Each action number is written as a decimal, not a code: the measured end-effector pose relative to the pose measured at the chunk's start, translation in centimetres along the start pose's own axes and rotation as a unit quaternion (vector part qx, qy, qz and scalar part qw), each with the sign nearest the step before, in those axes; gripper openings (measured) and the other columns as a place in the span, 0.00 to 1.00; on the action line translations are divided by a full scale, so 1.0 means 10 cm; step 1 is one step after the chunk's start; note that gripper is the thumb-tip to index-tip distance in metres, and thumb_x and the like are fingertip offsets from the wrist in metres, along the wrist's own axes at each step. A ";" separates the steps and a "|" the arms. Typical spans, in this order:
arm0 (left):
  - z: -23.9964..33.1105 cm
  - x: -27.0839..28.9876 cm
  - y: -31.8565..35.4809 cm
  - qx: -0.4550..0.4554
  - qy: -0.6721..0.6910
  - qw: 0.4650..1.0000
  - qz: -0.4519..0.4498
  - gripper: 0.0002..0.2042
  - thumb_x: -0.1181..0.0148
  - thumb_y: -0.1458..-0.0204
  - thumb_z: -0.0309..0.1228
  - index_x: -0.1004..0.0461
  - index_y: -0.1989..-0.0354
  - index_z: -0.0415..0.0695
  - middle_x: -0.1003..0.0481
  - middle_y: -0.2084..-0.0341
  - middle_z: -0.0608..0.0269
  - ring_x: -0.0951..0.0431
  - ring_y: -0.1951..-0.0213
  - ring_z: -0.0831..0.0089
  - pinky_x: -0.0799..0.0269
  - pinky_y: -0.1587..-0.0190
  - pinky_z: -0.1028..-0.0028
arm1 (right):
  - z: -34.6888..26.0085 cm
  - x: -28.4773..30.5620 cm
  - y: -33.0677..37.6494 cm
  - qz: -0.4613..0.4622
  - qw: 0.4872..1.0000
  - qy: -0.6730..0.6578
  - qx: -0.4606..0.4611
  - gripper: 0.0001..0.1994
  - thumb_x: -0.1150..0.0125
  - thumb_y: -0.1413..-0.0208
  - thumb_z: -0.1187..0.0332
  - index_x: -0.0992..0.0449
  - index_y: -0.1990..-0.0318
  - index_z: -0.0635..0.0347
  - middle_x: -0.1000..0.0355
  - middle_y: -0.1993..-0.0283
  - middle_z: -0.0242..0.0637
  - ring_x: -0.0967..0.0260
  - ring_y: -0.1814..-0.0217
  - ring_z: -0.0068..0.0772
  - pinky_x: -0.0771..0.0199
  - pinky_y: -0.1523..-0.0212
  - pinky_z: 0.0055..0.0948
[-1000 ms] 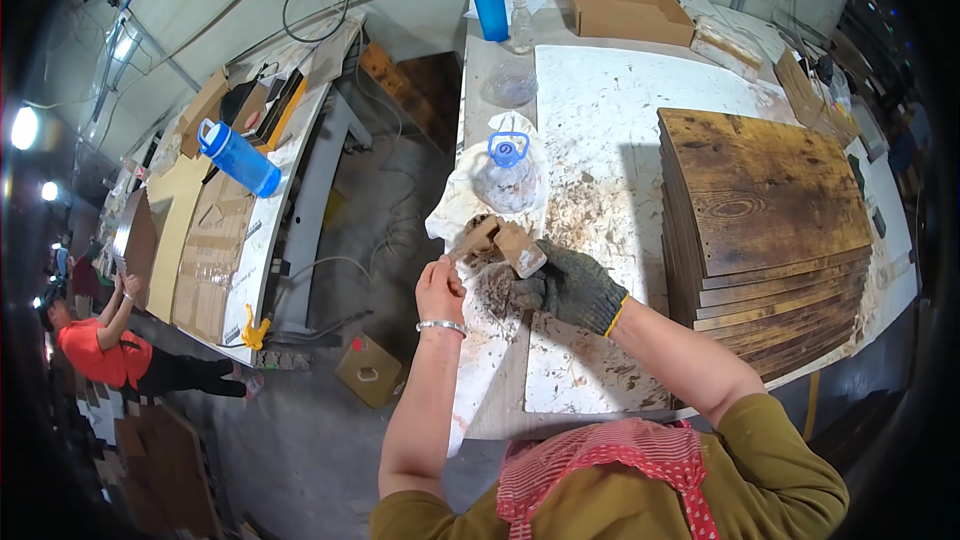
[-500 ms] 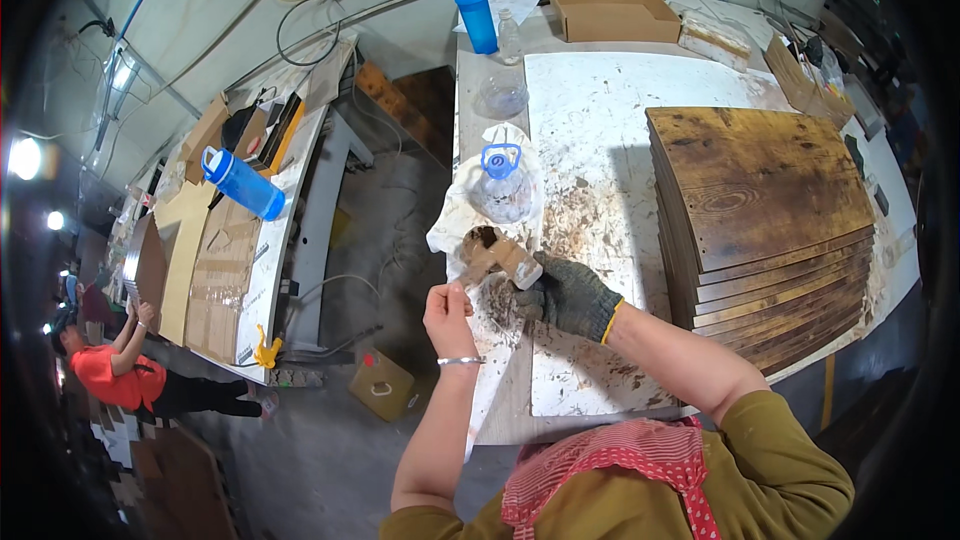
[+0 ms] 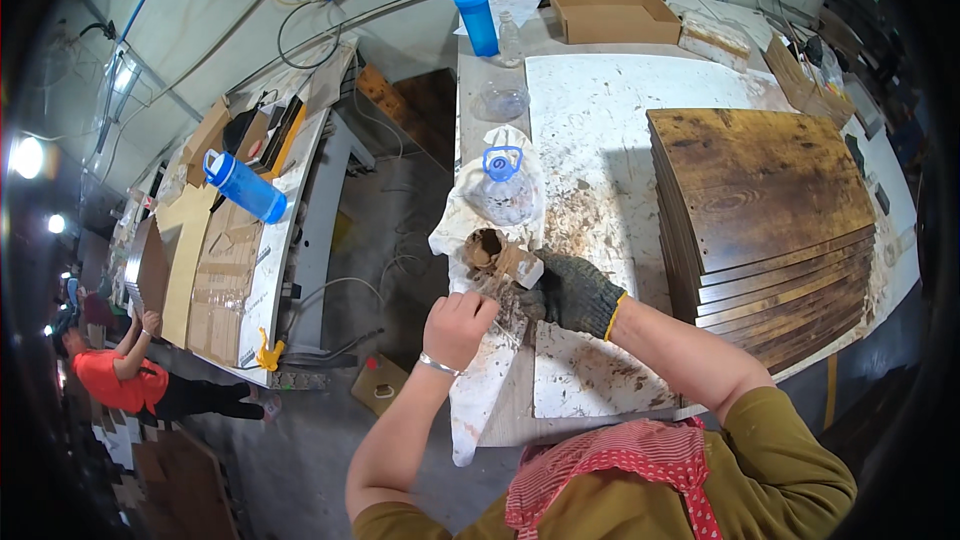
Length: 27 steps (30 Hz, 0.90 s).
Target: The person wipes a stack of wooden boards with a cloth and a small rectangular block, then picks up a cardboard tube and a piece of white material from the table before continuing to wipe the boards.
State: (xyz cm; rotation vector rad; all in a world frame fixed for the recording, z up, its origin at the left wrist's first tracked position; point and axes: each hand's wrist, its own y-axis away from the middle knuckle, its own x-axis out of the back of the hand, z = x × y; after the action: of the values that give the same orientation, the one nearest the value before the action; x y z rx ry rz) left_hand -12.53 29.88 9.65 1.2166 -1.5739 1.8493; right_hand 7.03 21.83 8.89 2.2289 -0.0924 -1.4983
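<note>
In the head view, your gloved right hand [image 3: 570, 295] grasps the tan block [image 3: 521, 266] near the worktop's [image 3: 512, 420] left edge; your bare left hand [image 3: 460, 327] is curled, and whether it pinches anything cannot be determined. The block appears light, stiff and dry; its flat sides should hold best. The left edge lies close; wider room runs rightward to the board stack [image 3: 765, 195].

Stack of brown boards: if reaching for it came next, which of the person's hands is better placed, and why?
Probably the right: the gloved right hand lies nearer the stack of brown boards, while the bare left hand is farther off, with the right hand in between.
</note>
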 end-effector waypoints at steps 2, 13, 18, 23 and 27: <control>-0.12 0.07 -0.03 -0.064 -0.039 0.997 -0.034 0.05 0.44 0.63 0.26 0.34 0.79 0.47 0.38 0.82 0.65 0.34 0.79 0.70 0.39 0.76 0.71 | -0.04 -0.07 0.07 0.006 1.000 0.017 0.006 0.17 0.60 0.36 0.61 0.33 0.48 0.63 0.29 0.51 0.45 0.27 0.53 0.39 0.23 0.52 0.36; -0.35 0.14 -0.09 -0.086 -0.061 0.993 -0.059 0.04 0.46 0.59 0.28 0.32 0.74 0.50 0.36 0.79 0.68 0.33 0.76 0.72 0.40 0.73 0.73 | -0.13 -0.06 0.05 -0.020 0.999 0.040 0.002 0.17 0.58 0.37 0.59 0.32 0.50 0.60 0.27 0.60 0.42 0.26 0.63 0.35 0.23 0.68 0.33; -0.18 0.09 0.01 0.407 0.383 0.829 0.014 0.04 0.43 0.48 0.22 0.32 0.70 0.41 0.31 0.83 0.69 0.31 0.80 0.80 0.36 0.76 0.77 | -0.15 -0.04 0.05 -0.001 0.999 0.041 0.022 0.16 0.57 0.37 0.61 0.32 0.50 0.62 0.26 0.61 0.41 0.26 0.65 0.32 0.22 0.66 0.32; 0.20 -0.09 0.00 0.448 0.611 0.652 0.034 0.05 0.45 0.45 0.25 0.33 0.71 0.39 0.31 0.83 0.69 0.33 0.79 0.85 0.36 0.75 0.82 | -0.10 -0.10 0.00 0.027 0.997 0.045 0.054 0.15 0.56 0.37 0.60 0.31 0.52 0.61 0.26 0.62 0.39 0.26 0.67 0.31 0.22 0.65 0.32; 0.11 -0.19 0.09 0.472 0.603 0.640 0.063 0.05 0.47 0.44 0.24 0.34 0.71 0.40 0.31 0.83 0.69 0.34 0.79 0.84 0.37 0.75 0.81 | -0.10 -0.19 0.06 0.035 0.994 0.095 0.048 0.16 0.56 0.37 0.59 0.30 0.53 0.60 0.27 0.63 0.37 0.28 0.68 0.30 0.23 0.66 0.31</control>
State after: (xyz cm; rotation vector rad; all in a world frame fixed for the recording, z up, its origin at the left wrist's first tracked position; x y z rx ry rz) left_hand -11.82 29.03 7.52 -0.1572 0.1413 2.6729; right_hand 7.31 22.15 11.07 2.4072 -0.1847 -1.2620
